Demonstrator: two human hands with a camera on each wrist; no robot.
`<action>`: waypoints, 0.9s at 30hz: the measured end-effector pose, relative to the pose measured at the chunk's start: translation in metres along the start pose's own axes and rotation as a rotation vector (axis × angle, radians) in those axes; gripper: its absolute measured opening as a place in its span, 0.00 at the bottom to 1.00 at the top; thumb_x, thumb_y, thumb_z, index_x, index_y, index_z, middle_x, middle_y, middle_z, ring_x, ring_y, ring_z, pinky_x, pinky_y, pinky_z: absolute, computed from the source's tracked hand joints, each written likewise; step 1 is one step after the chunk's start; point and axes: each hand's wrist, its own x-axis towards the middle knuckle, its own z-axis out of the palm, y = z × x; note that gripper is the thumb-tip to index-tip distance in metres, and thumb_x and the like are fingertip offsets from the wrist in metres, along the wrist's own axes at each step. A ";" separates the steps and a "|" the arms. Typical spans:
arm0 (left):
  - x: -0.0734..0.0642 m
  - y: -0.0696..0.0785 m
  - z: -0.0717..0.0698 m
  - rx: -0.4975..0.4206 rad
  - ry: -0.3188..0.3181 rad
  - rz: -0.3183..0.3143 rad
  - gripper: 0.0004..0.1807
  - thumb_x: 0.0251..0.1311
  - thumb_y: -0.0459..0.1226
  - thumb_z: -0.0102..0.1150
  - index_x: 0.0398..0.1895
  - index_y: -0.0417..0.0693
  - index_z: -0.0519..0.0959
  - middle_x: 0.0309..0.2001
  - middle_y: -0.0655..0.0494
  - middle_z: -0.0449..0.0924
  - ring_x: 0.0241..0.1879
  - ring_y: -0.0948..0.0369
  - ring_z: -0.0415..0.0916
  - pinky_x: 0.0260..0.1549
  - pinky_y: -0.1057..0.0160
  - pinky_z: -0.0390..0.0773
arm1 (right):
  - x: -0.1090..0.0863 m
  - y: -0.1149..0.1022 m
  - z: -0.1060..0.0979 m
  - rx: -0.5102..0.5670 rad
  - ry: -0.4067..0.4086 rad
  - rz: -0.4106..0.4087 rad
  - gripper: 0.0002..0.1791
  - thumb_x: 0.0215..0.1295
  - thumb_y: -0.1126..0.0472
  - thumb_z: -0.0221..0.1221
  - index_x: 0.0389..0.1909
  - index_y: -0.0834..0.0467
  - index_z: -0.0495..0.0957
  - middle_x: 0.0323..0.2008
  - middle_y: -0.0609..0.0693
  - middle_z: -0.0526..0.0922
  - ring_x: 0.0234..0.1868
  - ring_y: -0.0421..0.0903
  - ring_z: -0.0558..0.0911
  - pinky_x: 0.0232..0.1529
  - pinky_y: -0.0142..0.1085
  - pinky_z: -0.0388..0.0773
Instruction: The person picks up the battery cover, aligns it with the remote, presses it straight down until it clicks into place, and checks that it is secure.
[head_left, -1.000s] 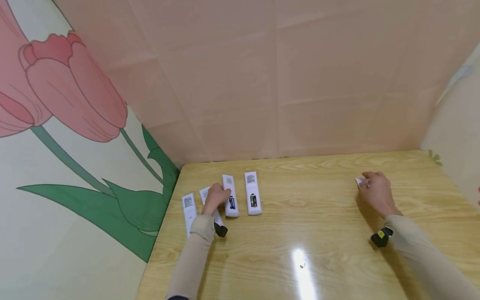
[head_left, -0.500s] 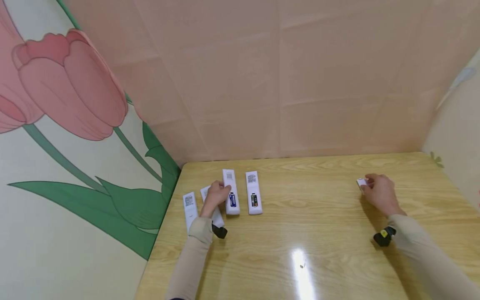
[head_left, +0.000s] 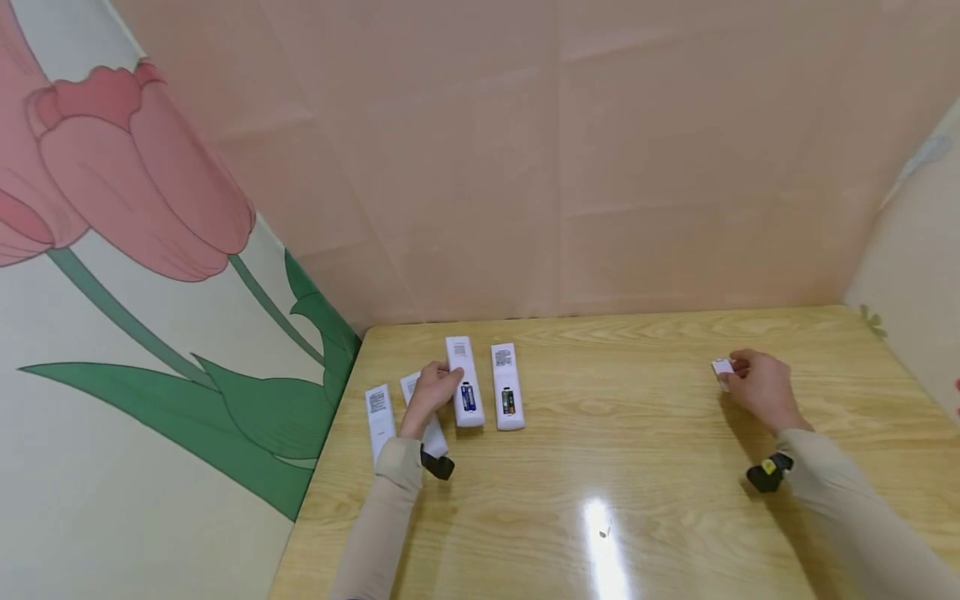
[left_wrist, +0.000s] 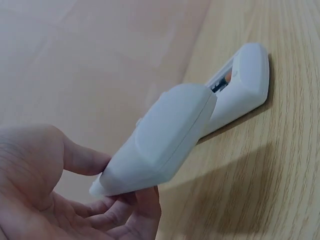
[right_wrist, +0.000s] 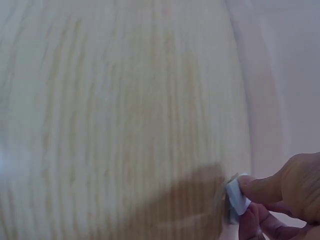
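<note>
My left hand [head_left: 431, 390] grips a white remote control [head_left: 460, 357] by its side, thumb on top and fingers beneath. Its battery compartment faces up, with blue batteries [head_left: 468, 397] inside. In the left wrist view the held remote [left_wrist: 165, 132] tilts above the table, casting a shadow. Right of it lies another white remote [head_left: 505, 371], its compartment uncovered and dark batteries [head_left: 508, 402] showing. Far off at the right, my right hand [head_left: 765, 387] pinches a small white battery cover [head_left: 722, 365] between thumb and fingers; the right wrist view shows the cover [right_wrist: 236, 197] near the table's far edge.
Two more white remotes lie face down at the left: one [head_left: 381, 417] partly behind the left sleeve, the other [head_left: 435, 440] under the left hand and wrist. A tiny fragment [head_left: 604, 532] sits in the glare on the wooden table [head_left: 615, 400]. A draped pink sheet [head_left: 555, 192] stands behind.
My left hand has raised the remote from among the others and moved its lower end slightly right. My right hand has shifted a little, showing more of the battery cover.
</note>
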 end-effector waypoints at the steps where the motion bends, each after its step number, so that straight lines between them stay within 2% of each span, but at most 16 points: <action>1: 0.000 0.000 -0.001 -0.020 -0.012 0.003 0.28 0.76 0.45 0.58 0.67 0.32 0.73 0.57 0.36 0.83 0.48 0.51 0.83 0.52 0.50 0.86 | 0.000 -0.001 0.000 0.005 -0.004 -0.002 0.22 0.66 0.69 0.66 0.55 0.81 0.76 0.44 0.77 0.83 0.39 0.65 0.85 0.25 0.26 0.74; 7: 0.003 -0.004 -0.003 -0.109 -0.098 -0.002 0.26 0.77 0.44 0.59 0.66 0.33 0.74 0.52 0.39 0.85 0.42 0.56 0.83 0.46 0.55 0.87 | 0.001 -0.006 -0.002 -0.002 -0.038 -0.025 0.21 0.66 0.69 0.66 0.56 0.77 0.79 0.42 0.76 0.84 0.38 0.65 0.84 0.24 0.31 0.76; 12: 0.003 -0.004 -0.001 -0.142 -0.144 -0.034 0.27 0.77 0.46 0.60 0.69 0.37 0.73 0.50 0.43 0.85 0.45 0.54 0.83 0.49 0.54 0.85 | 0.002 -0.007 -0.003 -0.026 -0.035 -0.050 0.18 0.66 0.69 0.66 0.54 0.75 0.80 0.40 0.74 0.86 0.38 0.64 0.85 0.28 0.33 0.75; 15: 0.002 -0.004 0.000 -0.167 -0.156 -0.033 0.28 0.77 0.46 0.60 0.71 0.36 0.73 0.50 0.44 0.85 0.46 0.53 0.82 0.47 0.56 0.84 | 0.002 -0.008 -0.004 -0.027 -0.040 -0.060 0.17 0.66 0.68 0.66 0.52 0.74 0.81 0.40 0.74 0.87 0.36 0.62 0.86 0.28 0.33 0.75; 22: 0.004 -0.002 0.003 -0.286 -0.200 -0.011 0.30 0.77 0.45 0.58 0.72 0.33 0.71 0.49 0.46 0.84 0.42 0.58 0.80 0.42 0.61 0.82 | 0.002 -0.009 -0.004 -0.009 -0.055 -0.059 0.16 0.65 0.68 0.67 0.51 0.72 0.83 0.41 0.72 0.88 0.35 0.51 0.86 0.27 0.29 0.75; 27: 0.003 0.001 0.004 -0.323 -0.200 -0.005 0.24 0.78 0.44 0.57 0.65 0.34 0.77 0.44 0.50 0.84 0.40 0.60 0.80 0.40 0.62 0.83 | 0.000 -0.014 -0.004 0.031 -0.058 -0.024 0.17 0.67 0.66 0.67 0.53 0.70 0.82 0.45 0.73 0.88 0.37 0.41 0.83 0.28 0.26 0.76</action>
